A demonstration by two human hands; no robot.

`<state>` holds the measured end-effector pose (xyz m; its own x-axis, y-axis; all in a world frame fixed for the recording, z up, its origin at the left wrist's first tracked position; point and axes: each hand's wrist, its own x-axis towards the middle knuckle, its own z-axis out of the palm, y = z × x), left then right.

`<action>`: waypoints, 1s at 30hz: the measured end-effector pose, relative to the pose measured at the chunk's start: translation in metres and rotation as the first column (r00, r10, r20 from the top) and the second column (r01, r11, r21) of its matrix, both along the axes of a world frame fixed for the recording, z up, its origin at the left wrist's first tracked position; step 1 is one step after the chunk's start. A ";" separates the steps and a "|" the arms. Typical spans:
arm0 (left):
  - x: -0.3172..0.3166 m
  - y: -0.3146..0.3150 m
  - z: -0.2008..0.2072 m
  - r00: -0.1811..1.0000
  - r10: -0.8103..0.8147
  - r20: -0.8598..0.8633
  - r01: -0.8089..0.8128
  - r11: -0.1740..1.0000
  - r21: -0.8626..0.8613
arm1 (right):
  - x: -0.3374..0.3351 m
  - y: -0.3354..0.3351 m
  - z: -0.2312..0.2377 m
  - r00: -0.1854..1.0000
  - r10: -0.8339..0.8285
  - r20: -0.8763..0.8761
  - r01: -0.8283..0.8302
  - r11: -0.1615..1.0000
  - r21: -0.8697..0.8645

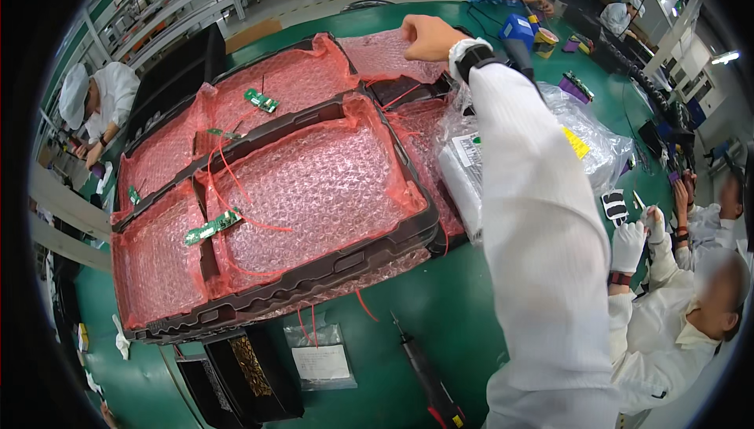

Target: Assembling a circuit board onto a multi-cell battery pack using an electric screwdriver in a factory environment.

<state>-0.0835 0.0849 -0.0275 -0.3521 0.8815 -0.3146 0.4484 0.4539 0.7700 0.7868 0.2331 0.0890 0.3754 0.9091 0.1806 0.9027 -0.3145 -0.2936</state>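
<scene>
My right arm, in a white sleeve, reaches far across the bench. At its end my right hand [430, 38] is closed, its fingers curled over the far edge of the pink bubble wrap [385, 53]. Whatever the fingers may hold is hidden. Nearer to me stand stacked black trays [330, 260] lined with pink bubble wrap. In the top tray lies a green circuit board [213, 226] with red wires, across a divider. Another green circuit board [261, 100] rests in the farther tray, with smaller ones to its left. My left hand is out of view.
Right of the trays lies clear plastic wrapping [593, 119], partly behind my sleeve. An electric screwdriver [428, 378], a labelled plastic bag [322, 362] and black bins of screws [255, 374] lie in front. Co-workers sit left, right and at the far side; a blue device [517, 30] stands far right.
</scene>
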 end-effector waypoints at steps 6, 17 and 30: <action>-0.015 -0.003 -0.009 0.989 -0.145 -0.017 0.146 0.985 0.095 | -0.030 -0.015 -0.015 0.999 0.009 0.048 0.014 0.892 -0.451; 0.000 -0.002 -0.001 0.994 -0.090 0.064 0.088 0.996 0.030 | -0.002 -0.043 0.025 0.995 0.031 -0.099 -0.028 0.999 0.036; 0.008 -0.003 0.004 0.997 -0.048 -0.056 0.050 0.998 0.028 | -0.020 -0.019 -0.030 0.913 -0.059 0.404 0.096 0.993 -0.071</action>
<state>-0.0760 0.0824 -0.0238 -0.3247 0.9065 -0.2697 0.5121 0.4083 0.7557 0.7672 0.2140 0.0588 0.3581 0.8991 0.2517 0.9105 -0.3960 0.1190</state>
